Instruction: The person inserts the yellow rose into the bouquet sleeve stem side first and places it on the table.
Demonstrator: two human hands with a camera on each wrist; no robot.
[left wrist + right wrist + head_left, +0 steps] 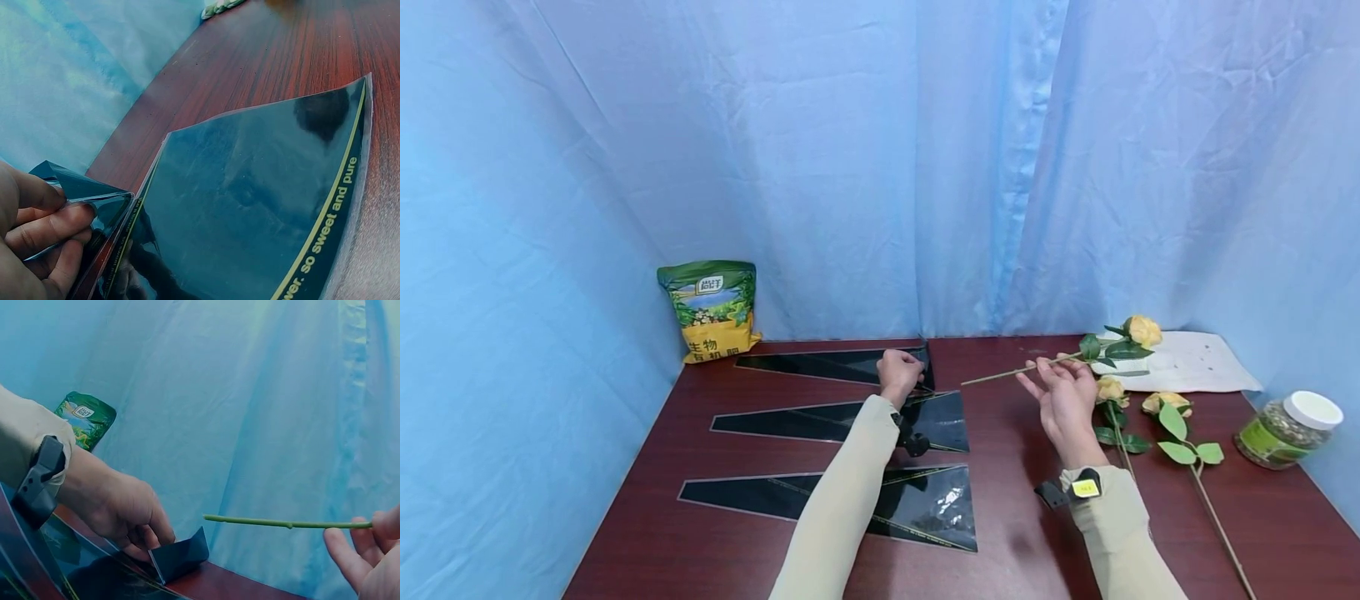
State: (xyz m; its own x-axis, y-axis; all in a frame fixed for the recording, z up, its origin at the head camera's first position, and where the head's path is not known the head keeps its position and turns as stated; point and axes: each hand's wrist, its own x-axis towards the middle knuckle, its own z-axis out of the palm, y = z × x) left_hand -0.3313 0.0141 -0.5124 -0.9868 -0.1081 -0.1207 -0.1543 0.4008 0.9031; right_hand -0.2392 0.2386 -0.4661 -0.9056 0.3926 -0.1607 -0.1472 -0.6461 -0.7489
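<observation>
My left hand [898, 373] pinches the wide open end of the farthest black flower sleeve [820, 362], lifting its edge off the table, as the left wrist view shows up close. In my right hand [1066, 404] is a yellow rose [1144, 331], held by its green stem [281, 522] between thumb and fingers. The stem's cut end points left toward the raised sleeve mouth [181, 556], with a gap between them. Two more black sleeves, a middle one [790, 422] and a near one [760, 492], lie flat in front, wide ends to the right.
Two yellow roses, one [1111, 392] by my right wrist and one [1167, 405] farther right, lie on the table [1000, 533]. A white sheet [1202, 360] and a white-lidded jar [1285, 429] are at the right. A green and yellow bag [711, 312] stands back left, before blue curtains.
</observation>
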